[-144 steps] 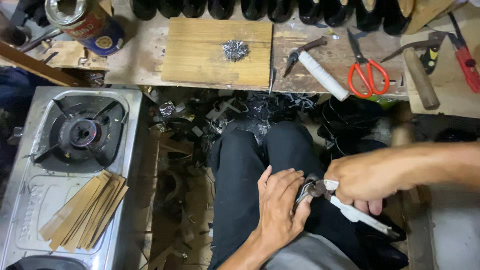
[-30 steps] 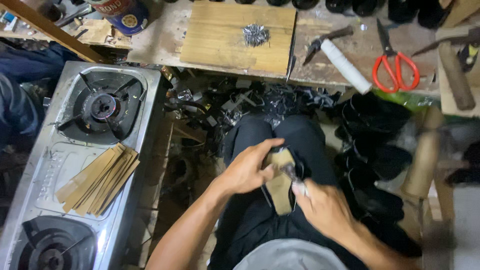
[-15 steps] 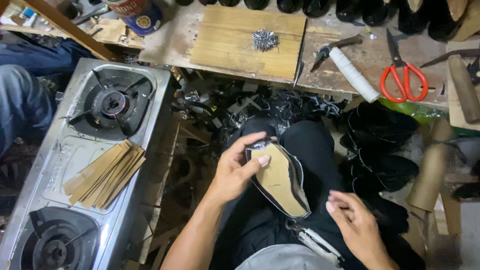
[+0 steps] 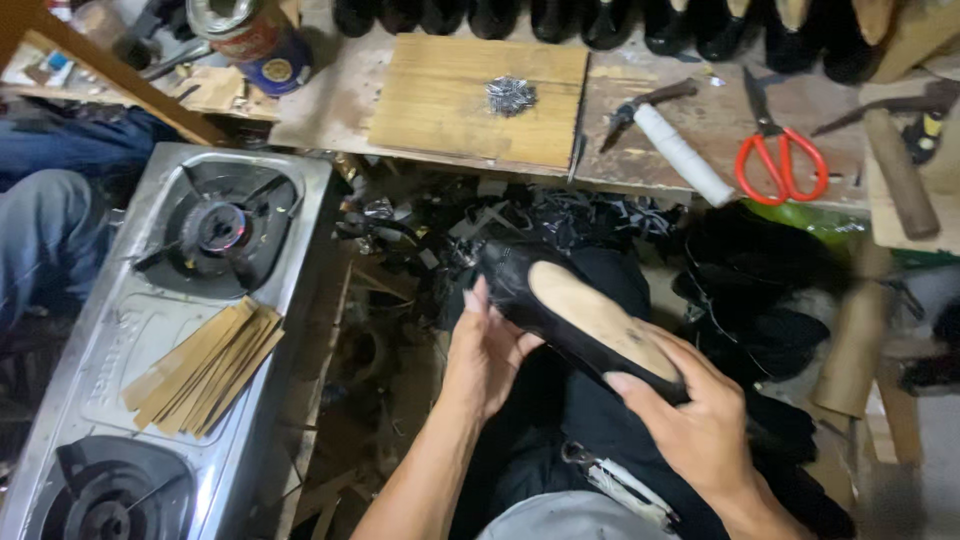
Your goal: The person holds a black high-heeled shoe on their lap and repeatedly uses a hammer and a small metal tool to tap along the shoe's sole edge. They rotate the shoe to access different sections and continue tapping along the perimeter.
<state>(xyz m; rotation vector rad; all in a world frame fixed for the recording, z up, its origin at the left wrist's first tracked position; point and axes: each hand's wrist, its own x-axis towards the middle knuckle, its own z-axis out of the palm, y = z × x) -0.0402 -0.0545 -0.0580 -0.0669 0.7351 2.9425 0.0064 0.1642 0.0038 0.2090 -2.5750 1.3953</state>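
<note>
A black shoe (image 4: 560,310) lies sole-up across the lap, its tan insole facing the camera. The left hand (image 4: 485,350) cups its toe end; the right hand (image 4: 700,420) has its grip clamped on the heel end. A steady hold with both thumbs near the rim seems best. Beyond, on the tabletop (image 4: 330,105), lie a hammer (image 4: 670,140), scissors (image 4: 780,160) and nails (image 4: 510,95).

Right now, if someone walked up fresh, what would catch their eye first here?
Probably the black shoe with its tan sole turned up, held over the lap between the left hand and right hand. Next, the red-handled scissors on the wooden bench at upper right, and the steel gas stove at left with thin wooden strips lying on it.
</note>
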